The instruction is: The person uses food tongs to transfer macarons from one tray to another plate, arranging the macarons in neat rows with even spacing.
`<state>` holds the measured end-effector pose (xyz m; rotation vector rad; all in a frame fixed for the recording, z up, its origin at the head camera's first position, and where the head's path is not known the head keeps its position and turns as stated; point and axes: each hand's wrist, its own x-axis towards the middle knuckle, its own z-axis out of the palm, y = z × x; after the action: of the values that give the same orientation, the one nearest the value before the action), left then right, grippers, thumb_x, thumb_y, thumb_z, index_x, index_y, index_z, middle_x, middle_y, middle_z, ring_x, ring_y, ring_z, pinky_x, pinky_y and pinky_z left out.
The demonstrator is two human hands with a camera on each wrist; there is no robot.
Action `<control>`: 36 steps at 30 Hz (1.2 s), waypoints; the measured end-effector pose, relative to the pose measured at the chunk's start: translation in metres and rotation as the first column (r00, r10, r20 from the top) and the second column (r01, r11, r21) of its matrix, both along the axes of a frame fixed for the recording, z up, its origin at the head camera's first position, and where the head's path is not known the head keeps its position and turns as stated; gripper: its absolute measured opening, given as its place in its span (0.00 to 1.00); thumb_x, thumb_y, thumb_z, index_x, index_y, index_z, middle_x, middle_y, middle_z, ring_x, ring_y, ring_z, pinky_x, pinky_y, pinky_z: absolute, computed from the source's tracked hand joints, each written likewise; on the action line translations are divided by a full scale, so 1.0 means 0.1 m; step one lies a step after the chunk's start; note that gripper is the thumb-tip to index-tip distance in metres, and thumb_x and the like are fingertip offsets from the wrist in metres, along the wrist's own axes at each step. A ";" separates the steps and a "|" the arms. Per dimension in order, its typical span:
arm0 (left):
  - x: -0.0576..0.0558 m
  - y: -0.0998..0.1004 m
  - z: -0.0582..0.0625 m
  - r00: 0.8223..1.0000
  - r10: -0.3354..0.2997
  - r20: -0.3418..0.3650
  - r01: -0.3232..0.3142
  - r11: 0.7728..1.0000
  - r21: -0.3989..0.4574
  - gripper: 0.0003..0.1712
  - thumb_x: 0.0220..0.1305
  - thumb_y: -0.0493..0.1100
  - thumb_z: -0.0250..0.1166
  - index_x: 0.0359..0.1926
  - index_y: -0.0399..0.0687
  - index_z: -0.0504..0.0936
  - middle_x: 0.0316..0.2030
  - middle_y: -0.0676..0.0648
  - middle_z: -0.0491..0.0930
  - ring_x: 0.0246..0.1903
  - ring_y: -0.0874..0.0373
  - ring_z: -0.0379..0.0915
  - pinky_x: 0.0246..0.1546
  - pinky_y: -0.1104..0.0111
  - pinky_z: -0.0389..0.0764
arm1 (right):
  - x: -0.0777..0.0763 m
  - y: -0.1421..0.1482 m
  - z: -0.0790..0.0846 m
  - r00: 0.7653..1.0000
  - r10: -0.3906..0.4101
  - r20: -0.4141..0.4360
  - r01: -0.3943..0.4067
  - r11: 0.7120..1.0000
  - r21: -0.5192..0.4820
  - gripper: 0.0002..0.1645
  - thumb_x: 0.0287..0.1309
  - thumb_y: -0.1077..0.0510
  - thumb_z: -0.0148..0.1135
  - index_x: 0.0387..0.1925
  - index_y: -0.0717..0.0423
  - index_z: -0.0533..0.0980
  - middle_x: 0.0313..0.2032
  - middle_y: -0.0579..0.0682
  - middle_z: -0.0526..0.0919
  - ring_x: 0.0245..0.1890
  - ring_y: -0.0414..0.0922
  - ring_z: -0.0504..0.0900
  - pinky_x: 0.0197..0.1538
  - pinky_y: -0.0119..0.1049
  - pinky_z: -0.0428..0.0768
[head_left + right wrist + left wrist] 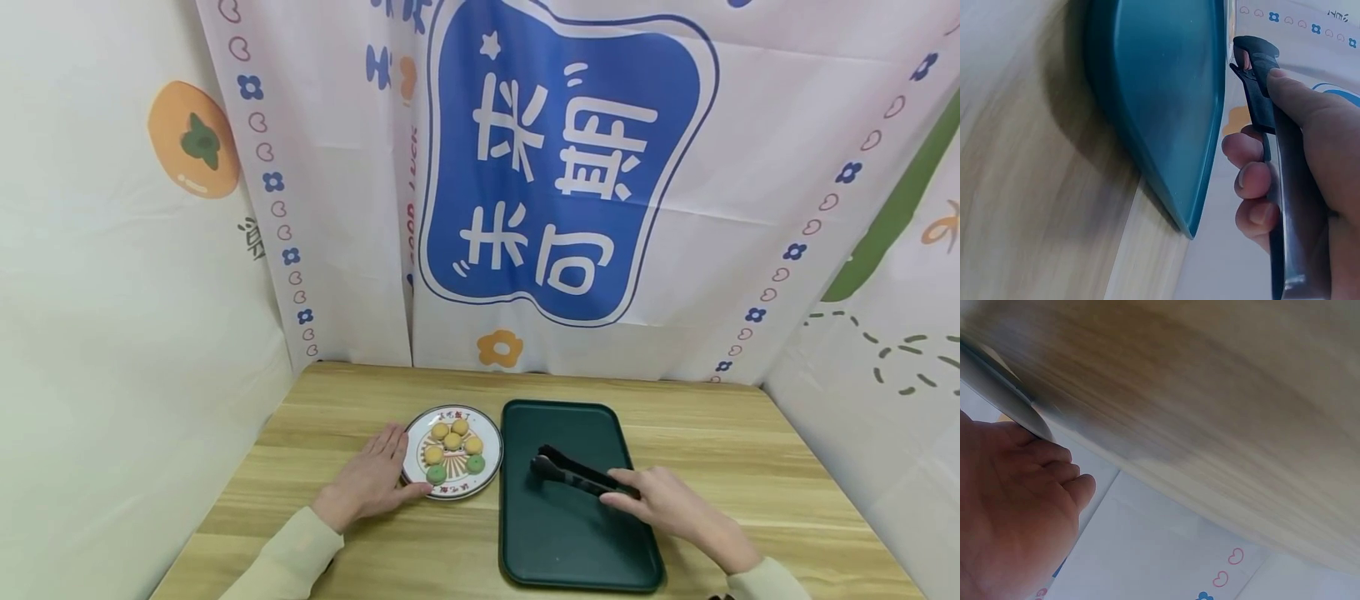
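A white patterned plate (490, 442) carries several yellow macarons (452, 442) and two green macarons (436, 474). My left hand (375, 479) rests at the plate's left side, its fingers straight along the rim and its thumb against the near edge. The left wrist view shows that palm (1016, 512) with the fingertips right at the rim. Over the dark green tray (570, 542), my right hand (667, 500) grips black tongs (577, 477) near their rear end. Their tips point left toward the plate, slightly apart, with nothing between them.
The tray stands just right of the plate on a wood-grain table (405, 554). White printed cloth (360, 317) hangs behind the table's back edge, with more cloth at both sides.
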<state>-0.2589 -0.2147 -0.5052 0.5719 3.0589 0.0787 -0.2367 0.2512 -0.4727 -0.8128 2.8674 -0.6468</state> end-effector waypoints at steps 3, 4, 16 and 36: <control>0.00 0.00 -0.01 1.000 0.004 0.002 -0.004 1.000 0.002 0.63 0.60 0.81 0.45 0.73 0.29 0.56 0.75 0.32 0.52 0.76 0.40 0.46 0.76 0.50 0.54 | 0.00 -0.03 0.00 1.000 -0.001 0.007 0.001 1.000 -0.007 0.37 0.65 0.34 0.55 0.58 0.60 0.78 0.13 0.33 0.62 0.11 0.29 0.61 0.18 0.23 0.65; 0.00 0.00 -0.01 1.000 0.004 0.002 -0.004 1.000 0.002 0.63 0.60 0.81 0.45 0.73 0.29 0.56 0.75 0.32 0.51 0.76 0.40 0.46 0.76 0.50 0.54 | 0.00 -0.05 0.01 1.000 -0.001 0.010 0.001 1.000 -0.008 0.37 0.65 0.34 0.55 0.58 0.60 0.78 0.13 0.33 0.62 0.11 0.28 0.61 0.18 0.23 0.65; 0.00 0.00 0.00 1.000 -0.002 -0.006 0.002 1.000 -0.001 0.62 0.61 0.80 0.45 0.72 0.29 0.56 0.75 0.32 0.52 0.75 0.39 0.47 0.76 0.50 0.54 | -0.06 -0.24 0.04 0.999 0.046 0.021 -0.045 0.998 -0.037 0.37 0.65 0.34 0.54 0.58 0.59 0.77 0.15 0.33 0.65 0.15 0.29 0.67 0.21 0.24 0.69; -0.01 0.00 -0.02 1.000 -0.004 0.006 0.004 1.000 0.008 0.62 0.61 0.80 0.45 0.73 0.29 0.55 0.75 0.31 0.51 0.76 0.39 0.46 0.76 0.50 0.53 | -0.18 -0.66 0.08 0.992 0.124 -0.030 -0.127 0.987 -0.098 0.34 0.67 0.38 0.55 0.58 0.61 0.77 0.16 0.34 0.72 0.13 0.28 0.67 0.21 0.23 0.71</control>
<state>-0.2596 -0.2146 -0.5068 0.5772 3.0533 0.0921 -0.2550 0.1852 -0.4650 -1.0120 2.7955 -0.7741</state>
